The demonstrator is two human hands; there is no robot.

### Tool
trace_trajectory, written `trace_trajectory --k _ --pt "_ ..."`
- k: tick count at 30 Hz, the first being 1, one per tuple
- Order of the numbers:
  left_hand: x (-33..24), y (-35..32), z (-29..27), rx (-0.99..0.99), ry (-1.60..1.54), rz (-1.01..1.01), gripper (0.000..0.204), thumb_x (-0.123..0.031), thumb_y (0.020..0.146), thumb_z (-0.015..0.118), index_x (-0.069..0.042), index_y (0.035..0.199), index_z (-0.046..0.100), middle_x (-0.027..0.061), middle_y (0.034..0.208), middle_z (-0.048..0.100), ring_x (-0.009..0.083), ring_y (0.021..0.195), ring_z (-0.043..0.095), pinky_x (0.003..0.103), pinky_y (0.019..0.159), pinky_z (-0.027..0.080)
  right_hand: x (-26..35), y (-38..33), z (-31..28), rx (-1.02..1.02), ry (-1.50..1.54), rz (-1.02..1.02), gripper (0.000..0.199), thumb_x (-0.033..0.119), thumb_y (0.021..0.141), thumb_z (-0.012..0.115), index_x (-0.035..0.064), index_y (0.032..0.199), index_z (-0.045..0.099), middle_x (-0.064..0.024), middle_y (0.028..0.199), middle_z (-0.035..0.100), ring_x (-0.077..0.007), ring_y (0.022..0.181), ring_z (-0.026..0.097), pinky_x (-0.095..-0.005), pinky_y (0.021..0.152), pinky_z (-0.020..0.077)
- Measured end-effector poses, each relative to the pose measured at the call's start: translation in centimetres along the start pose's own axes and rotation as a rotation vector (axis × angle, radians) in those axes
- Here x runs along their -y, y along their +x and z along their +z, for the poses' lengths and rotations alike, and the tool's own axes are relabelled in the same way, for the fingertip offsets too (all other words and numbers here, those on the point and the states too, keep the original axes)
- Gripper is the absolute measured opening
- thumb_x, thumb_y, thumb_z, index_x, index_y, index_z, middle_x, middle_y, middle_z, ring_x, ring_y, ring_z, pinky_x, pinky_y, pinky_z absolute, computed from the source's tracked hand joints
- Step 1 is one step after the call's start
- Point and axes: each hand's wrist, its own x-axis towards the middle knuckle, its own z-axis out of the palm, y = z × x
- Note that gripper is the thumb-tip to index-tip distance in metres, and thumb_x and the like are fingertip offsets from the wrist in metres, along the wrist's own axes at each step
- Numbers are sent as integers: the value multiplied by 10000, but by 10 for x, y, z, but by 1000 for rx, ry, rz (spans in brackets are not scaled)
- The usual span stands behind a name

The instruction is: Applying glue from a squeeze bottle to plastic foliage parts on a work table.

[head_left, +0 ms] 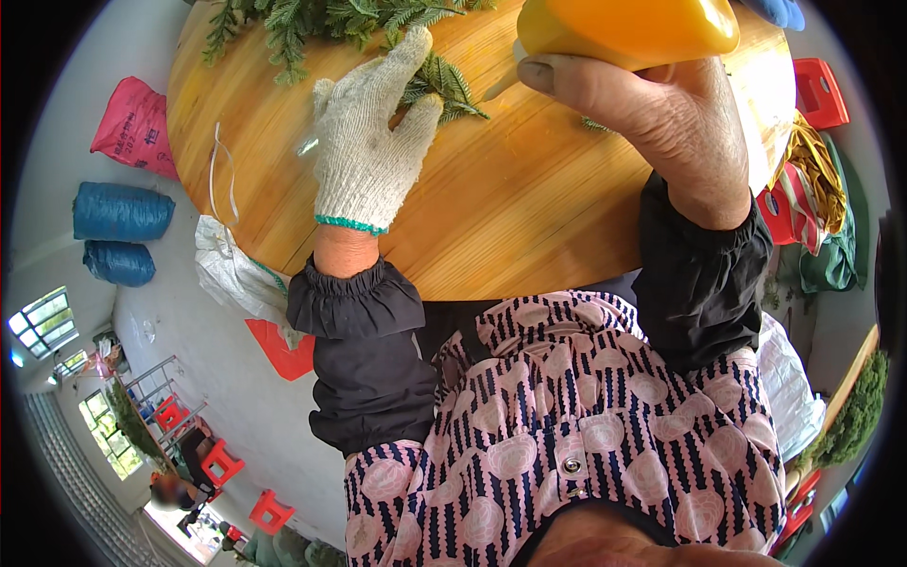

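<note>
My left hand (373,142) wears a white knitted glove with a green cuff. Its thumb and forefinger are spread apart over a small green fir sprig (450,87) at the table's far side; the other fingers are partly hidden. My bare right hand (652,109) is wrapped round an orange-yellow squeeze bottle (628,30), tilted with its pale neck toward the left. A thin brownish tip or stem shows between the bottle and the sprig; I cannot tell which it is. More fir branches (302,24) lie along the far edge of the round wooden table (529,217).
A white strip (224,170) lies at the table's left edge. A pink sack (137,125) and blue bundles (123,213) stand to the left. On the right are a red stool (820,93) and yellow and green cloths or bags (814,175). A person sits far off at lower left.
</note>
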Motion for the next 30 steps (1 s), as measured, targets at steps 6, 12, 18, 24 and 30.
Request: trace_trajectory --k 6,12,18,24,30 --pt "-8 8 -2 -20 -22 38 568 -158 848 785 -197 1398 650 95 1214 725 310 1133 645 491 1090 385 50 4 -33 99 -677 -408 477 124 723 846 -20 1127 638 -62 1017 686 -160 934 651 -280 784 518" --pt "-50 15 -4 92 -107 -156 469 -95 950 651 -4 1407 598 203 1376 646 331 1186 659 394 1042 497 20 4 -5 -417 467 -42 458 191 855 675 -95 1202 588 -156 980 656 -233 812 637 -341 696 518" --pt "-87 43 31 -357 -305 95 513 -49 913 637 69 1405 548 293 1340 622 423 1146 649 460 1053 489 26 4 -2 -543 535 -186 484 254 902 686 -74 1245 588 -132 979 657 -222 829 619 -338 765 518" --pt "-37 59 10 -111 592 -219 518 -216 908 667 -132 1415 599 163 1077 713 365 942 698 487 826 578 17 1 -1 -366 971 83 472 371 944 724 1 1225 644 -92 962 664 -205 827 602 -339 769 502" --pt "-9 65 13 -134 661 -14 559 -184 881 702 -179 1427 583 141 930 689 334 813 697 474 697 553 -1 3 4 -396 688 177 255 257 947 733 48 1069 654 -36 902 663 -156 778 634 -292 723 524"
